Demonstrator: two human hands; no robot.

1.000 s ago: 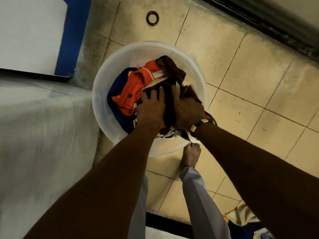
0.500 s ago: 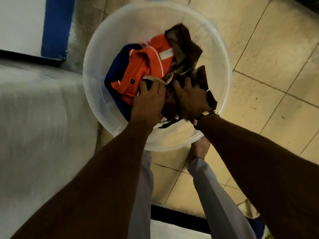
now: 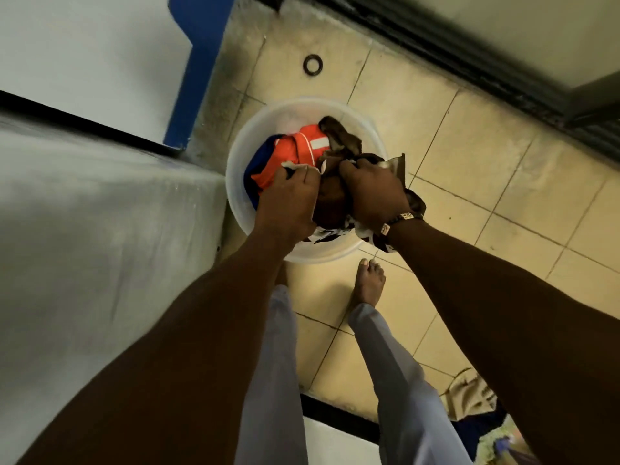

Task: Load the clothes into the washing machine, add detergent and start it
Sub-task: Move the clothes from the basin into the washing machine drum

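Head view: both hands reached into a translucent basin on the tiled floor. The left hand and right hand were clenched on the clothes inside. Trailing fabric might snag or drop when lifted. Compared with half a second earlier, the bundle sat higher and the basin looked farther away.

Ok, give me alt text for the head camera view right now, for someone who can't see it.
Seen from above, a person's left hand and right hand grip a bundle of dark brown clothes in a translucent plastic basin on a tiled floor. An orange garment and a blue garment lie under it. A bare foot stands beside the basin.
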